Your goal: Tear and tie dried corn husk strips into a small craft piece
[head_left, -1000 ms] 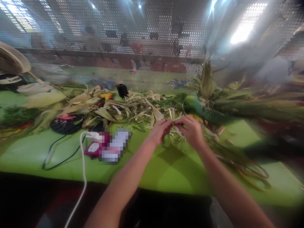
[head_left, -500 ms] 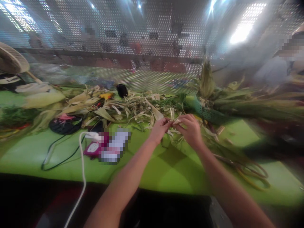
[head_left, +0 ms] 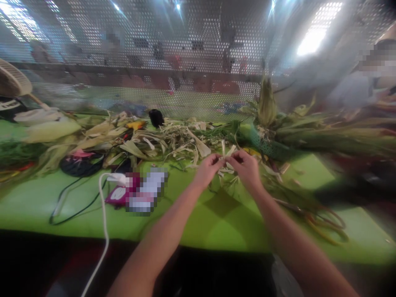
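Over the green table (head_left: 173, 222), my left hand (head_left: 208, 167) and my right hand (head_left: 246, 165) meet fingertip to fingertip. Both are closed in a pinch on pale corn husk strips (head_left: 228, 149), whose ends stick up between the fingers and hang below them. Exactly how the strips cross is hidden by my fingers. Just behind the hands lies a heap of dry husk scraps (head_left: 177, 138), with one broad pale husk (head_left: 199, 145) nearest my left hand.
A pixelated phone (head_left: 147, 190) lies beside a magenta pouch (head_left: 119, 194) with a white cable (head_left: 105, 231). Yellow-handled scissors (head_left: 328, 231) rest at right. A green basket (head_left: 262, 140) with husks stands back right. A perforated metal screen (head_left: 192, 95) closes the back. A person is at far right.
My right hand has turned slightly and its fingers have come down against the left ones. Pale strip ends now spread upward between the hands. The view has shifted slightly.
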Action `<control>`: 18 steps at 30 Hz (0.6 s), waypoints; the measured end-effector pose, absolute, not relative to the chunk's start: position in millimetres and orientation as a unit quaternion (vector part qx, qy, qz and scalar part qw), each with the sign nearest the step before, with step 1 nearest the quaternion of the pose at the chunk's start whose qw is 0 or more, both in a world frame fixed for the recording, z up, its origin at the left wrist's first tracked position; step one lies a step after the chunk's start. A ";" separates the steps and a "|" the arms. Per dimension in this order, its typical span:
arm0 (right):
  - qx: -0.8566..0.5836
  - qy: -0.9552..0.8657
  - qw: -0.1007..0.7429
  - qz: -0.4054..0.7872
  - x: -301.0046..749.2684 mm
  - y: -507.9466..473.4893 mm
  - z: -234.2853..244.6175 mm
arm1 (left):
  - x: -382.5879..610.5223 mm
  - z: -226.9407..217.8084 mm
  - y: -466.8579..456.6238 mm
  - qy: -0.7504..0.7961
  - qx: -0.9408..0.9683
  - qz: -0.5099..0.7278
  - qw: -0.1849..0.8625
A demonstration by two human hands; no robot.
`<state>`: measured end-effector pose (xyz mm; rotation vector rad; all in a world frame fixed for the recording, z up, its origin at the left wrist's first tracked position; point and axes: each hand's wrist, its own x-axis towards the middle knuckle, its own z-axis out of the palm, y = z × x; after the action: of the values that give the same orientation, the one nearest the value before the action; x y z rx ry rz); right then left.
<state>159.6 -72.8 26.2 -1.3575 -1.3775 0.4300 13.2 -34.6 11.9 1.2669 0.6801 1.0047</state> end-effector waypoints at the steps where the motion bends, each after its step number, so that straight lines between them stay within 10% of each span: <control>1: -0.564 -0.592 0.548 0.177 159.5 -72.4 26.0 | 13.7 11.6 -34.1 0.297 0.534 0.444 0.655; 10: -0.521 -0.679 0.517 0.012 160.4 -71.3 19.4 | 19.4 13.6 -38.0 0.295 0.420 0.460 0.724; 18: -0.554 -0.616 0.547 0.120 157.7 -73.8 20.2 | 15.7 13.1 -37.6 0.288 0.544 0.454 0.645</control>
<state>157.7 -73.8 20.2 -1.3132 -1.4590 0.2844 15.7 -37.6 13.1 1.2375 0.6553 1.0330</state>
